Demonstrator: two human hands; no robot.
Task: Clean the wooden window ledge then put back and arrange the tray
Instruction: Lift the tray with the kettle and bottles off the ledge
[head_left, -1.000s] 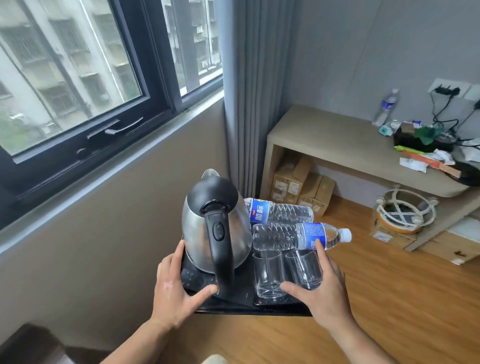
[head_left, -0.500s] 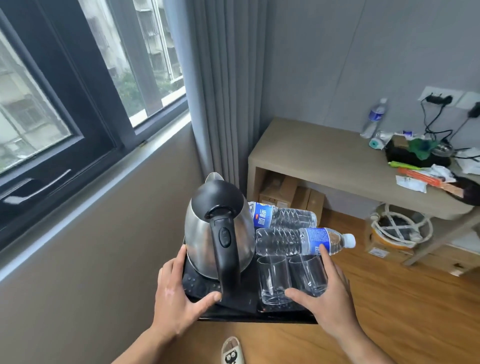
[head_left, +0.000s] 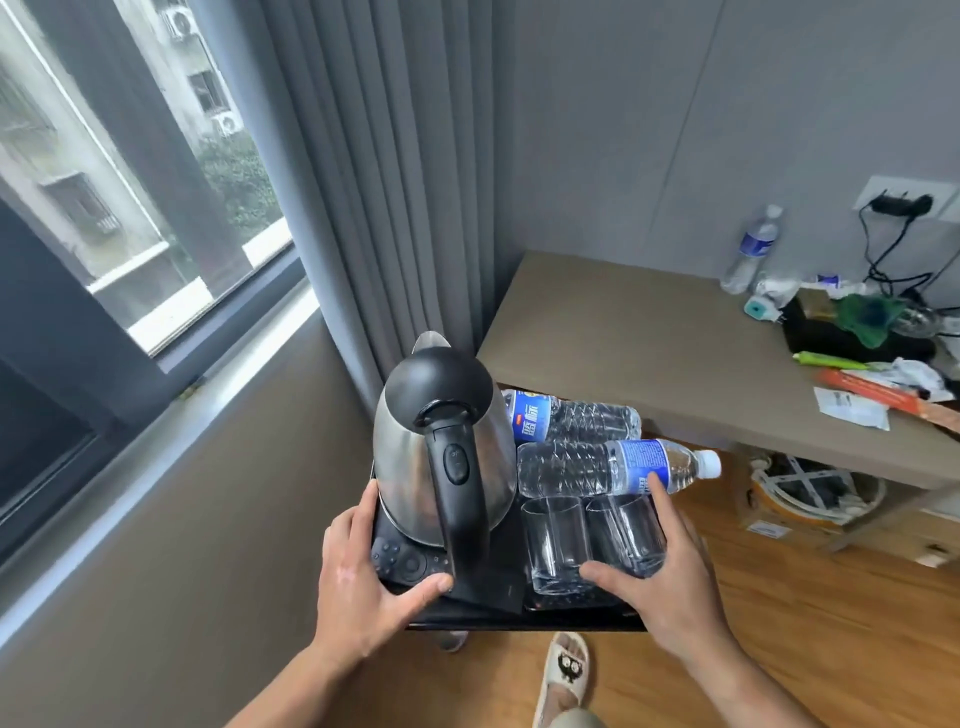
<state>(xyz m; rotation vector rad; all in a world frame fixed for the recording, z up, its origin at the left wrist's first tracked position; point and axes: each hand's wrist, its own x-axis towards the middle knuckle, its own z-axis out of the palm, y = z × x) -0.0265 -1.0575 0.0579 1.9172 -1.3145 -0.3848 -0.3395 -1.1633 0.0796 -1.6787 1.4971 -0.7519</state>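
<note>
I hold a black tray (head_left: 524, 619) in the air with both hands. My left hand (head_left: 358, 582) grips its left side and my right hand (head_left: 670, 587) grips its right side. On the tray stand a steel kettle with a black lid and handle (head_left: 441, 447) on a black base, two empty glasses (head_left: 556, 545), and two water bottles with blue labels (head_left: 613, 465) lying on their sides. The window ledge (head_left: 171, 431) runs along the wall to my left, below the dark window frame. The wooden ledge (head_left: 649, 343) lies just beyond the tray, at the back right.
A grey curtain (head_left: 384, 182) hangs in the corner behind the kettle. The wooden ledge's far right end holds an upright water bottle (head_left: 750, 249), cables and clutter. Boxes and a round basket (head_left: 810, 488) sit under it. My slippered foot (head_left: 563, 670) is on the wood floor.
The tray has moved toward the wooden ledge and the curtain corner, with both hands still on it. The view has turned right, away from the window.
</note>
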